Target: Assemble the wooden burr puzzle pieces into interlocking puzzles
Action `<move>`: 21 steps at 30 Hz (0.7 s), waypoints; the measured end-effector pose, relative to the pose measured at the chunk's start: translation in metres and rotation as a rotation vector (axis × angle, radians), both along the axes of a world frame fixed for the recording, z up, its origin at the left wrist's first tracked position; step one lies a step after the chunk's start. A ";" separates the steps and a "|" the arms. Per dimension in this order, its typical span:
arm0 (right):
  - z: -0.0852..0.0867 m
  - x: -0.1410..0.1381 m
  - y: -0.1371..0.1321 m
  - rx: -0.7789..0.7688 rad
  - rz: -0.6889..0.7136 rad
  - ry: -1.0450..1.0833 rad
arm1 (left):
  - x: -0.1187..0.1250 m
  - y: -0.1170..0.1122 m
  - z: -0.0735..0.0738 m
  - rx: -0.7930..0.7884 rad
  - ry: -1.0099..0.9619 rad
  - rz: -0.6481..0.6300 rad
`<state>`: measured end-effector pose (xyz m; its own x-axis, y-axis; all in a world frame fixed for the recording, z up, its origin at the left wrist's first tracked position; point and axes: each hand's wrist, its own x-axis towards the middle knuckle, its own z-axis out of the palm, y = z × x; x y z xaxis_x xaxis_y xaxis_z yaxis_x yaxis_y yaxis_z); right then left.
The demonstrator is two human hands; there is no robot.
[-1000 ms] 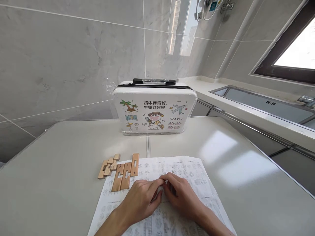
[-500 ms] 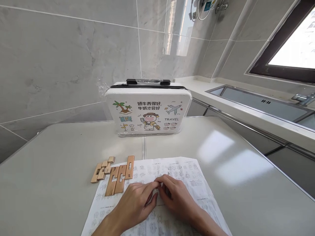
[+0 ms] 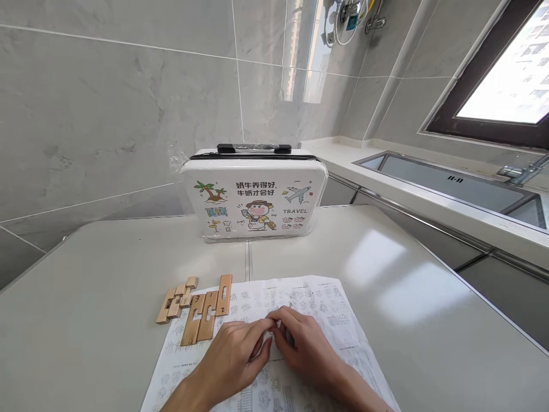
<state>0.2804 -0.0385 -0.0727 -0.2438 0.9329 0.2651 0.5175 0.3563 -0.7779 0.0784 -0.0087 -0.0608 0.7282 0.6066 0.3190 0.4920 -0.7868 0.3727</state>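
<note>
Wooden pieces lie unmoved; left hand and right hand keep fingers touching, any pinch hidden.

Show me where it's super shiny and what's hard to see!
Head view: bright glare on the right of the table, probably from the window, which looks washed out; head view: pale streaks reflected in the wall tiles; head view: print on the paper sheet is too tiny to read.
</note>
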 end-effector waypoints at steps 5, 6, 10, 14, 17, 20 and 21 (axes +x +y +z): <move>0.001 -0.001 -0.001 -0.004 -0.002 0.007 | 0.000 0.000 0.000 0.010 -0.001 -0.001; 0.001 -0.001 -0.001 -0.002 -0.002 0.006 | 0.000 0.000 0.000 0.010 -0.003 -0.001; 0.000 -0.001 -0.001 0.010 -0.006 0.004 | 0.000 0.000 -0.001 0.007 -0.008 -0.005; -0.001 -0.001 -0.001 0.014 -0.004 0.016 | 0.000 0.000 -0.001 0.015 -0.007 -0.004; -0.001 -0.001 -0.001 0.008 -0.001 0.016 | 0.000 0.000 -0.002 0.011 -0.003 -0.001; -0.001 -0.001 -0.001 0.000 0.000 0.012 | -0.001 0.000 -0.003 -0.002 0.007 0.002; -0.001 -0.001 -0.002 -0.001 -0.001 0.011 | -0.001 0.000 -0.004 -0.002 0.007 0.000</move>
